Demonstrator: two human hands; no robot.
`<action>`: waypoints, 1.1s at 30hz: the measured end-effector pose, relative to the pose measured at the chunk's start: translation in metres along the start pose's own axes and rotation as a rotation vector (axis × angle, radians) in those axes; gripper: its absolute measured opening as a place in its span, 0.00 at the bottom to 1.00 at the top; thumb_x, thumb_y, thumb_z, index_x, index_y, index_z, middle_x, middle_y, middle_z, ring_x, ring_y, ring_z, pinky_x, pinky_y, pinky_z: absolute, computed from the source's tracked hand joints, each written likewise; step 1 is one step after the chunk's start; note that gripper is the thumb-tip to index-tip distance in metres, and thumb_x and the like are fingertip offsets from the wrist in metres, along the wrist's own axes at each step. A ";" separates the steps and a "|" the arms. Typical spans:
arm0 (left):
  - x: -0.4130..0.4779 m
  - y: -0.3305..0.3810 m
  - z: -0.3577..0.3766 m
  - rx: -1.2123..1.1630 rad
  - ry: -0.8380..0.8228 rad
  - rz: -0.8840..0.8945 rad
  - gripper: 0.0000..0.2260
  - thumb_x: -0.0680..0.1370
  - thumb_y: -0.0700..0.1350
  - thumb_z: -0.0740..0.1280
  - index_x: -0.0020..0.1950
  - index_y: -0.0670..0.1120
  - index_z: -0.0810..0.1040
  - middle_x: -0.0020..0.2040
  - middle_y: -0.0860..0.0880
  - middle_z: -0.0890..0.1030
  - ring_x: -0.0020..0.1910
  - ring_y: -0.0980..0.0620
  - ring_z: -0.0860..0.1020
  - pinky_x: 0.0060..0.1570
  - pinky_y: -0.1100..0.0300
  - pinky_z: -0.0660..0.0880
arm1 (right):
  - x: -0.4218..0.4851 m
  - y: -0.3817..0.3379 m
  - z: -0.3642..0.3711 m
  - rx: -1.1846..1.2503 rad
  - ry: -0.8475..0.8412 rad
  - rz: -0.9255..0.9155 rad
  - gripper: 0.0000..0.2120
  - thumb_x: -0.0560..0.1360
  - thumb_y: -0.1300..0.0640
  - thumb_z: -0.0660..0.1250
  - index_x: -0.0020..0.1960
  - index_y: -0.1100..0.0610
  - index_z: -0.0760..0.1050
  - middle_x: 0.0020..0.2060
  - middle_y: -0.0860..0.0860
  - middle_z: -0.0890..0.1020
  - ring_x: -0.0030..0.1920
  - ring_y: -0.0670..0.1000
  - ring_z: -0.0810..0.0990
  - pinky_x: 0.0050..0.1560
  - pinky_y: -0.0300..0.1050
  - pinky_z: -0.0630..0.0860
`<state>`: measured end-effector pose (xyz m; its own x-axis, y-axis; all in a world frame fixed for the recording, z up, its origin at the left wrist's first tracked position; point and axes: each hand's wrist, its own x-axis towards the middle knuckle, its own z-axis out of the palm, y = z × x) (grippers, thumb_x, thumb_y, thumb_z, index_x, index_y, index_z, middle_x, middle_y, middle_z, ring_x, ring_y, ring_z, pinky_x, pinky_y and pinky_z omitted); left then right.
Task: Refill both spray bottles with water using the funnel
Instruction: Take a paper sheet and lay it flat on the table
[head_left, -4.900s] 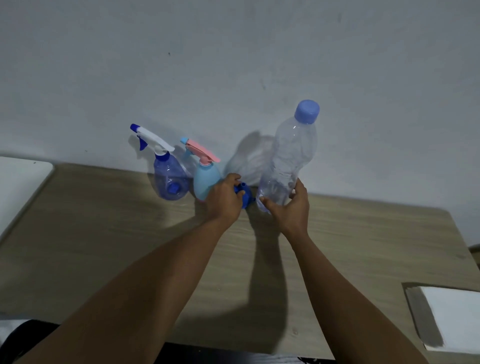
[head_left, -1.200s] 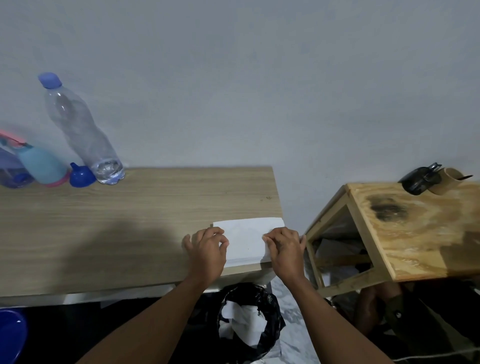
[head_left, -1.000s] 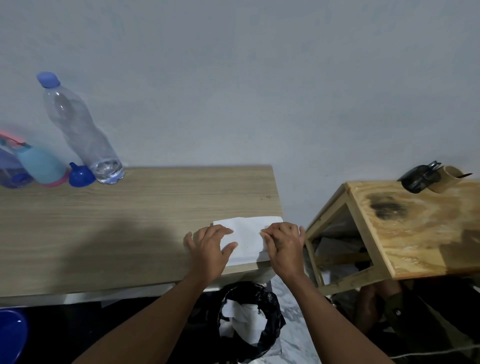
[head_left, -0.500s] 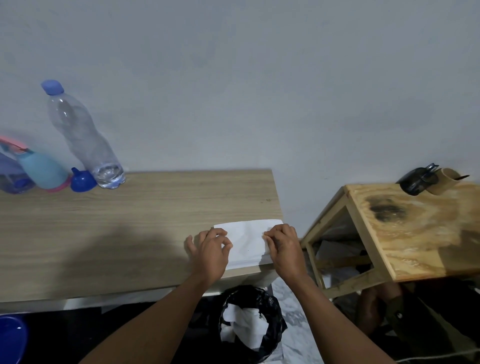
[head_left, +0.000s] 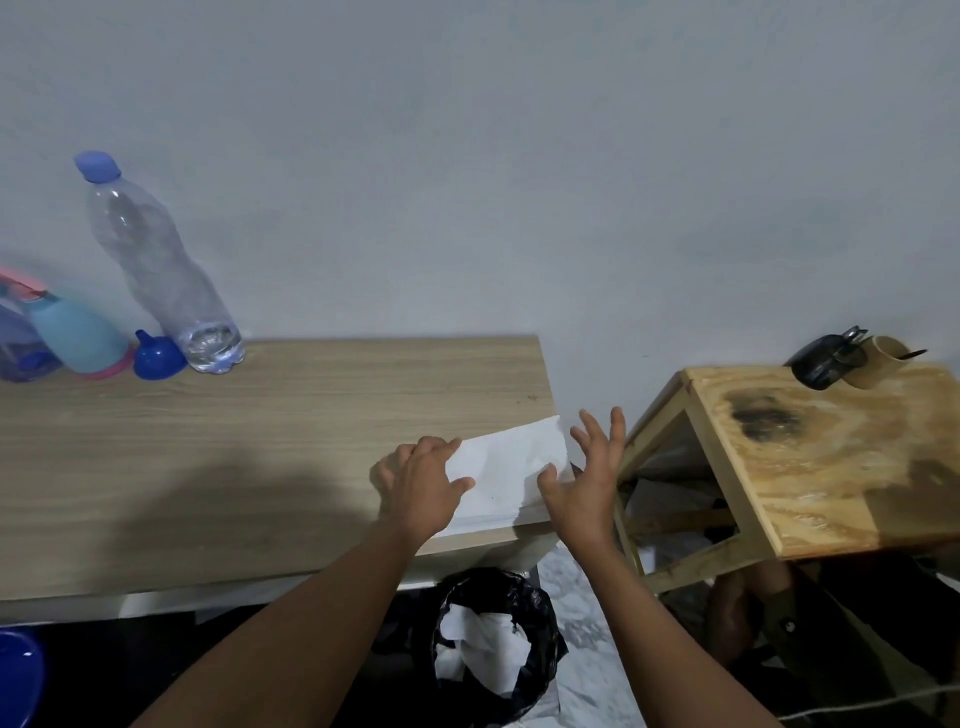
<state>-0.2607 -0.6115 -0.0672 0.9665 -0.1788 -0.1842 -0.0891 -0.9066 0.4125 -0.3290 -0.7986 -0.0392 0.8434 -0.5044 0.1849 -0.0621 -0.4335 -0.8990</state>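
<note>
2 hands are working a white paper sheet (head_left: 506, 475) at the bench's (head_left: 260, 441) 5 o'clock corner: left hand (head_left: 418, 491) is pinning it flat, right hand (head_left: 587, 480) is hovering splayed, holding nothing. Spray bottles (head_left: 78, 335), funnel (head_left: 156, 356) and water bottle (head_left: 161, 270) are standing at 10 o'clock, untouched; lifting the sheet cleanly should free the hands.

A plain grey wall (head_left: 519, 156) fills the top. Against it stands a light wood table (head_left: 260, 441). Just to its right is a small wooden stool (head_left: 831, 467) with a dark burn mark on top. Two small things lie at the stool's back edge, too dim to tell. Down below sits a black bin (head_left: 498, 660) with white paper inside, on a pale marbled floor (head_left: 587, 670).
</note>
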 end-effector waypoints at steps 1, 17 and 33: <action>0.001 0.000 0.001 -0.005 0.018 0.004 0.23 0.75 0.61 0.68 0.70 0.63 0.71 0.67 0.61 0.72 0.68 0.53 0.65 0.69 0.44 0.54 | 0.002 -0.001 -0.001 0.061 0.019 0.080 0.35 0.72 0.70 0.72 0.73 0.49 0.65 0.78 0.44 0.55 0.64 0.43 0.74 0.55 0.33 0.76; 0.005 -0.022 0.004 -0.426 0.181 -0.012 0.11 0.72 0.42 0.75 0.54 0.52 0.83 0.45 0.57 0.81 0.40 0.56 0.80 0.54 0.52 0.78 | 0.008 0.012 -0.012 -0.109 -0.068 0.165 0.14 0.76 0.52 0.73 0.61 0.51 0.80 0.44 0.49 0.85 0.44 0.46 0.84 0.48 0.51 0.82; -0.011 -0.028 -0.025 -0.414 0.312 0.071 0.09 0.72 0.55 0.68 0.52 0.59 0.79 0.35 0.61 0.83 0.40 0.52 0.82 0.46 0.51 0.79 | 0.004 0.003 -0.026 -0.308 0.069 -0.107 0.07 0.76 0.60 0.72 0.53 0.56 0.84 0.44 0.44 0.79 0.48 0.48 0.76 0.49 0.50 0.79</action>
<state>-0.2626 -0.5744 -0.0548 0.9930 -0.0544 0.1052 -0.1149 -0.6582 0.7441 -0.3391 -0.8215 -0.0311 0.8163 -0.4886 0.3080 -0.1421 -0.6867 -0.7129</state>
